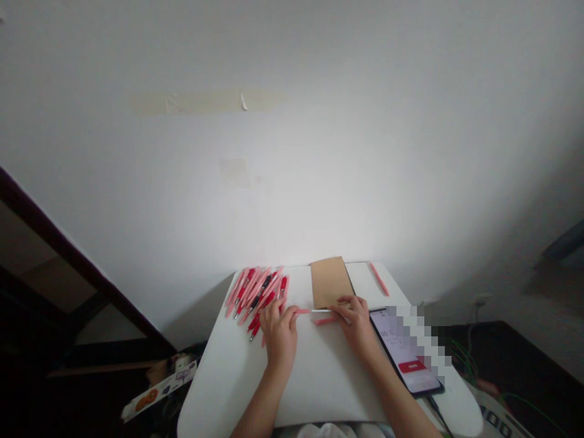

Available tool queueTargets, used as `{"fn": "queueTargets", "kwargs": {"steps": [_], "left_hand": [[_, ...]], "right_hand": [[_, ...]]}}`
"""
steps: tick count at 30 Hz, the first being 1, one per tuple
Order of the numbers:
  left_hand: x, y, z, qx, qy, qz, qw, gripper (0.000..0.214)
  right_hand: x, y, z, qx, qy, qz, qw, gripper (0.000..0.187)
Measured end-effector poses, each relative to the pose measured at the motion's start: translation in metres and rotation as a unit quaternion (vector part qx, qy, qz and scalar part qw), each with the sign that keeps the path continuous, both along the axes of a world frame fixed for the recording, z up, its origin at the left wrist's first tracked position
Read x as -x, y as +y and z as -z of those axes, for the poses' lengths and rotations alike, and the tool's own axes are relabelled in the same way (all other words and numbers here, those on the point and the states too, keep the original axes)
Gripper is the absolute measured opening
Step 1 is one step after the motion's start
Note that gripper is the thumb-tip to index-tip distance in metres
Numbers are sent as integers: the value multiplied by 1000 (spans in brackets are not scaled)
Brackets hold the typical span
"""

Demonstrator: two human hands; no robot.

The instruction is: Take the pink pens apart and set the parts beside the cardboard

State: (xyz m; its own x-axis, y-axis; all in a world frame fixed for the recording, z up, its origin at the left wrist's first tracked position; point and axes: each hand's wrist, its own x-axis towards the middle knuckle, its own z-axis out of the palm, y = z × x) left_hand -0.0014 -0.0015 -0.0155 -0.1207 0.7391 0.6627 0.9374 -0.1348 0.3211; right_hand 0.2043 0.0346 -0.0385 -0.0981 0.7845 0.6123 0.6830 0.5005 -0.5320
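Pinching pink barrel (303,311) and white rod (320,311), left hand (279,330) and right hand (354,315) seem midway; whether the pen pile (257,292) is finished is unclear.

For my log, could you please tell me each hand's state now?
Left hand: closed on a slim pink rod.
Right hand: closed on a thin white rod.

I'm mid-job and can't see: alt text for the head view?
A person's left hand holds a pink piece, the right hand a thin white stick, nearly in line over a white table. A pile of pink, red and dark pens lies left, a brown booklet beyond, a phone and lone pink pen right.
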Motion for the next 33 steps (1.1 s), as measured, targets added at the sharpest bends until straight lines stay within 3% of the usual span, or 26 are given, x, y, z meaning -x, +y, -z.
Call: {"fn": "queueTargets", "kwargs": {"steps": [13,24,29,33], "left_hand": [[-8,-1,-1,-10,-4,80,997,15],[-5,2,3,-20,-26,90,995,12],[-4,2,3,-21,-37,74,996,11],[-5,2,3,-20,-40,86,995,12]], "right_hand": [[6,-6,-8,-8,-45,-39,998,24],[0,0,0,-45,-51,6,998,38],[-3,2,2,-56,-28,30,998,14],[-2,1,1,-62,-27,36,997,9]]}}
